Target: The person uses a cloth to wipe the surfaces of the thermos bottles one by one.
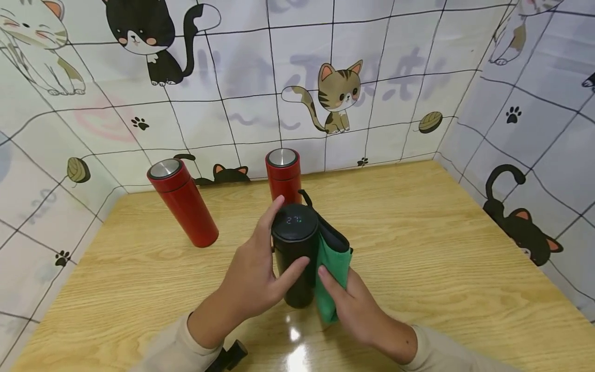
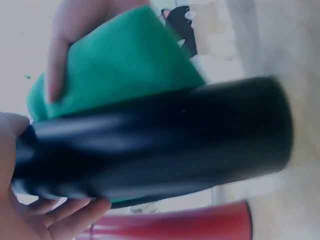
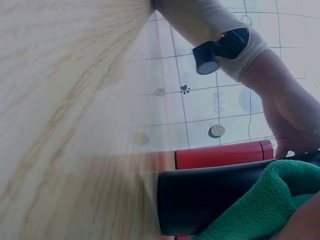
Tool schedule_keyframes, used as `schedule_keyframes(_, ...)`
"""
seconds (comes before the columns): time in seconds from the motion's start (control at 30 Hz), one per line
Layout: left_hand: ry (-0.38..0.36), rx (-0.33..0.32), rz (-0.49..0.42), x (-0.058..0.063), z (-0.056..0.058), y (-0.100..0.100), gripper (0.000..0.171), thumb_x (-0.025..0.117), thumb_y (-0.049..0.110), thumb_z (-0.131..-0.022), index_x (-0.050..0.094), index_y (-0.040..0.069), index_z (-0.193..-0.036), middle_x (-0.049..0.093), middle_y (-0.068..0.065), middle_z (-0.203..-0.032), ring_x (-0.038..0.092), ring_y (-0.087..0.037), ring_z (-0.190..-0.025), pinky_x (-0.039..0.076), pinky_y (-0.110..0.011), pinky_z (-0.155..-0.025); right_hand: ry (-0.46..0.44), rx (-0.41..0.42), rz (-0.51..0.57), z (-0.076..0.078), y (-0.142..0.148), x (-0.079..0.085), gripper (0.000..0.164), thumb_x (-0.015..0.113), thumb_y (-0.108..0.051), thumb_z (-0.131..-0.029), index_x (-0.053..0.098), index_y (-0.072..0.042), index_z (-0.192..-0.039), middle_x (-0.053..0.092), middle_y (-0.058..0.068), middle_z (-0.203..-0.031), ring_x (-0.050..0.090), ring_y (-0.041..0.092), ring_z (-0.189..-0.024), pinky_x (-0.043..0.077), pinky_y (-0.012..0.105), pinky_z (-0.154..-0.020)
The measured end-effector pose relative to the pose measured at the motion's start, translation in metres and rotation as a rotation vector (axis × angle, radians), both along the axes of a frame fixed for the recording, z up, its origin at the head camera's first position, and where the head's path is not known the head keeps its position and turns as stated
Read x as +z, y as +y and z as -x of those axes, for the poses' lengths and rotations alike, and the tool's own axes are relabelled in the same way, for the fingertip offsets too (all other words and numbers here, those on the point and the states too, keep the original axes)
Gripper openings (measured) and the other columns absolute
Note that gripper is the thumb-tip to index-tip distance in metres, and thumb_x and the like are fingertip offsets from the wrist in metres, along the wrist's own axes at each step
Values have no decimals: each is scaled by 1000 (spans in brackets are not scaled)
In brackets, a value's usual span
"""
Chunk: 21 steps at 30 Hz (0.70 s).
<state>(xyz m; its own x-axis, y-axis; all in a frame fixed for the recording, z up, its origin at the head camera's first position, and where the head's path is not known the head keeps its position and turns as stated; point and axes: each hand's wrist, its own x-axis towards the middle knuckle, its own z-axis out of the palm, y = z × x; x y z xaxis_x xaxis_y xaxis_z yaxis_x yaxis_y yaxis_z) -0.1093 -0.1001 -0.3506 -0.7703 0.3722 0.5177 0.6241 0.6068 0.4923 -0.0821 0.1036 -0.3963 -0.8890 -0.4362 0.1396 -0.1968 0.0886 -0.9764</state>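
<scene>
A black thermos (image 1: 297, 268) stands upright in front of me, with a lit digital display on its lid (image 1: 295, 223). My left hand (image 1: 253, 271) grips it near the top, thumb across the front and fingers round the far side. The right hand (image 1: 360, 310) holds a folded green fleece cloth (image 1: 333, 274) with a black edge and a black strap, thumb pressed on its near face. That cloth lies along the thermos's right side. In the right wrist view, the thermos's base (image 3: 161, 202) is close over the tabletop.
One red thermos (image 1: 186, 206) stands on the left of the wooden table (image 1: 446, 248). Another red thermos (image 1: 283, 175) stands behind the black one, its lower part hidden. Cat-printed sheeting (image 1: 251, 72) borders the table's back and sides. A black wrist device (image 1: 232, 355) protrudes beside the left sleeve.
</scene>
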Motion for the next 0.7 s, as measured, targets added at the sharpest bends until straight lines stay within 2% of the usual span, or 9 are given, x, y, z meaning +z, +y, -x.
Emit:
schedule_keyframes(0.03, -16, 17, -13, -1, -1, 2, 95, 71, 35, -90, 9, 18, -160, 56, -8, -142, 61, -13, -81, 54, -30, -70, 7, -7, 11, -1, 1, 1, 37, 31, -23, -111, 42, -3, -140, 57, 15, -125, 57, 20, -117, 50, 26, -99)
schedule_keyframes(0.1, -63, 30, -58, -5, -1, 6, 101, 75, 35, -88, 6, 19, -160, 54, -7, -145, 66, -16, -96, 58, -35, -79, 29, -14, 47, -2, 1, 2, 34, 30, -20, -111, 44, -2, -136, 57, 17, -117, 59, 18, -108, 51, 26, -94)
schedule_keyframes(0.2, -125, 29, -117, -9, -1, 10, 110, 82, 33, -82, 5, 22, -160, 56, -5, -144, 61, -20, -124, 56, -44, -95, 83, -12, 97, -4, 2, 4, 31, 29, -14, -110, 46, 2, -129, 56, 16, -103, 58, 13, -93, 52, 25, -84)
schedule_keyframes(0.33, -142, -2, -159, -12, 1, 12, 119, 90, 31, -73, 8, 22, -159, 60, -3, -139, 63, -18, -124, 54, -43, -99, 130, 12, 161, -5, 3, 6, 29, 28, -7, -109, 47, 8, -124, 57, 8, -97, 58, 7, -87, 53, 25, -78)
schedule_keyframes(0.43, -91, -25, -157, -11, 1, 11, 114, 91, 29, -71, 17, 21, -157, 62, -4, -135, 65, -18, -118, 56, -41, -97, 141, -3, 164, -7, 4, 8, 28, 30, -6, -108, 47, 9, -125, 59, 5, -102, 61, 7, -91, 54, 25, -81)
schedule_keyframes(0.53, 24, 0, -98, -7, 2, 8, 106, 90, 31, -69, 29, 19, -155, 65, -5, -131, 68, -19, -112, 58, -40, -92, 180, -84, 140, -7, 6, 11, 27, 34, -4, -107, 50, 7, -126, 62, 5, -104, 63, 7, -93, 56, 25, -82)
schedule_keyframes(0.63, 157, 65, -9, -1, 2, 4, 103, 91, 35, -67, 37, 17, -153, 67, -7, -129, 71, -23, -109, 60, -40, -88, 316, -178, 149, -6, 8, 11, 29, 39, 4, -103, 53, 4, -129, 64, -1, -104, 63, 4, -91, 55, 21, -81)
schedule_keyframes(0.7, 215, 103, 43, 2, 3, 3, 103, 91, 38, -66, 40, 16, -152, 69, -8, -126, 72, -24, -105, 61, -40, -85, 468, -216, 154, -3, 9, 11, 35, 41, 9, -101, 54, 2, -133, 64, -2, -96, 61, 2, -83, 53, 18, -77)
